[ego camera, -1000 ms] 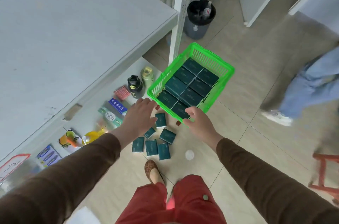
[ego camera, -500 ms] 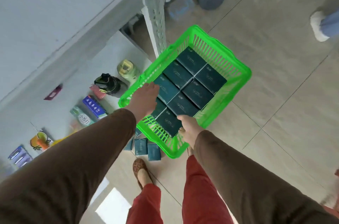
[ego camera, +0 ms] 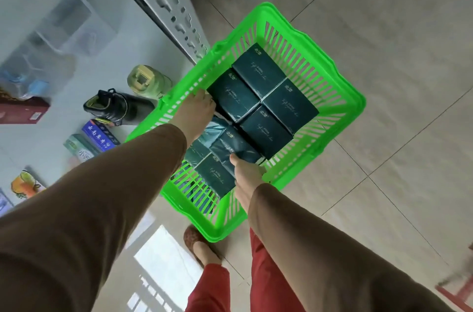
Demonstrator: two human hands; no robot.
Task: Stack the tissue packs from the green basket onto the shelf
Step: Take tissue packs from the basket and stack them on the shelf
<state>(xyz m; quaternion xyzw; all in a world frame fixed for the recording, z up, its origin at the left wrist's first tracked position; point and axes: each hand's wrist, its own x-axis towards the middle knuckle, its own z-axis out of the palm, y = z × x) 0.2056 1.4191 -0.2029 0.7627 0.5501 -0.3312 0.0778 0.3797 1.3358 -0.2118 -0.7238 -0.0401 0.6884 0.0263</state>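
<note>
The green basket [ego camera: 340, 96] stands on the floor beside the shelf's upright post [ego camera: 174, 17]. It holds several dark green tissue packs [ego camera: 286, 104] laid flat in rows. My left hand [ego camera: 194, 112] reaches down inside the basket's left wall. Its fingers are hidden, curled onto a shiny tilted pack [ego camera: 213, 128] under the wrist. My right hand [ego camera: 247, 171] is at the near end, thumb on top, gripping another pack [ego camera: 231, 145] that is tilted up off the row. The grey lower shelf board [ego camera: 102, 55] lies to the left.
On the lower shelf stand a green bottle [ego camera: 148, 81], a black bottle [ego camera: 115, 107], a blue box [ego camera: 99, 135], a pale green box [ego camera: 79, 150] and a dark red box [ego camera: 23, 109]. My foot [ego camera: 197, 242] is just below the basket. A red stool edge [ego camera: 458, 293] shows at lower right.
Both hands went from the basket's near rim down into it. The right hand has tipped a pack up. The view has dropped closer to the basket.
</note>
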